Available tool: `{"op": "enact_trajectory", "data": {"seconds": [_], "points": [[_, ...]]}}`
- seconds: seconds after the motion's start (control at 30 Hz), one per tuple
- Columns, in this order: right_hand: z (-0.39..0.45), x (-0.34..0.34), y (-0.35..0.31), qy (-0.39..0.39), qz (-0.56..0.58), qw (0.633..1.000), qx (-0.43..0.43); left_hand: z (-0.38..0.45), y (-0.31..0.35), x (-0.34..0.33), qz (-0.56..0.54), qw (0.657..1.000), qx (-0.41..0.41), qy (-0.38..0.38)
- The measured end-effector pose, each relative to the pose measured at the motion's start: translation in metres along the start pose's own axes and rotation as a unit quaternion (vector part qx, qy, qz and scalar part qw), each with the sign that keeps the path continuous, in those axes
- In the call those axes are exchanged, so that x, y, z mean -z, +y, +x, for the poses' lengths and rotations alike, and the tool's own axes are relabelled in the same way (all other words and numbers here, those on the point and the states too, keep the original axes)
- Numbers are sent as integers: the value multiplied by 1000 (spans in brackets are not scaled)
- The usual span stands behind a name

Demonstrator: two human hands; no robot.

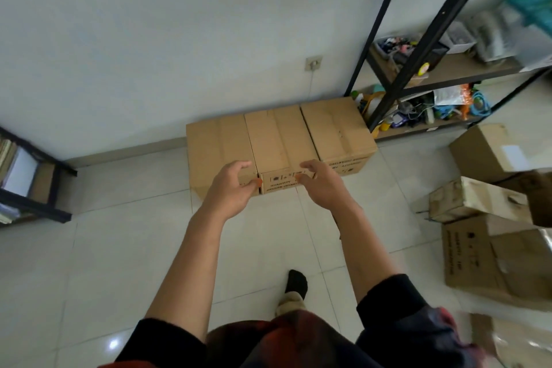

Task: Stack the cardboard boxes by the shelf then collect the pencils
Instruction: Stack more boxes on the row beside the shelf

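Both my hands out over the row of boxes by the shelf.

Three cardboard boxes [277, 143] sit side by side on the tile floor [119, 248] against the wall, just left of the black shelf [418, 48]. My left hand [231, 185] and right hand [318, 179] hang at the middle box's near edge — fingers loosely curled, gripping nothing that I can see. No pencils show.

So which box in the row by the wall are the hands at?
The middle box: both hands, left and right, are at its front corners, while the boxes either side have none.
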State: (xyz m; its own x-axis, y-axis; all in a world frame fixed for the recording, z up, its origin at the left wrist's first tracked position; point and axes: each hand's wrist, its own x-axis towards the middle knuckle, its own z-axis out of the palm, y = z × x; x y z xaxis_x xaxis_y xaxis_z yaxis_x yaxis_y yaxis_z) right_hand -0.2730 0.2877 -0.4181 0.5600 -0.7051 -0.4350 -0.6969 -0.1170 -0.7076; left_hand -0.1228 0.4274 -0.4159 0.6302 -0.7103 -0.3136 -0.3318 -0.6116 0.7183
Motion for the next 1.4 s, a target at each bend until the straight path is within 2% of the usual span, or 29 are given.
{"op": "enact_trajectory", "data": {"seconds": [0.33,0.47,0.8,0.93,1.2,1.4], "points": [[-121,-24,3,83,31,996,7,-105,-14,5,13,998,-59,-5],[-160,-26,16,114,28,993,-16,-135,-7,-1,26,996,-84,-17],[-227,6,58,141,54,988,-24,-188,17,-40,41,992,-113,-26],[-262,30,90,149,45,988,-20,-217,38,-82,36,993,-109,-39],[-357,97,214,167,51,981,-81,-310,88,-210,53,985,-123,-108],[-396,127,276,179,77,975,-105,-348,110,-264,68,978,-130,-147]]}}
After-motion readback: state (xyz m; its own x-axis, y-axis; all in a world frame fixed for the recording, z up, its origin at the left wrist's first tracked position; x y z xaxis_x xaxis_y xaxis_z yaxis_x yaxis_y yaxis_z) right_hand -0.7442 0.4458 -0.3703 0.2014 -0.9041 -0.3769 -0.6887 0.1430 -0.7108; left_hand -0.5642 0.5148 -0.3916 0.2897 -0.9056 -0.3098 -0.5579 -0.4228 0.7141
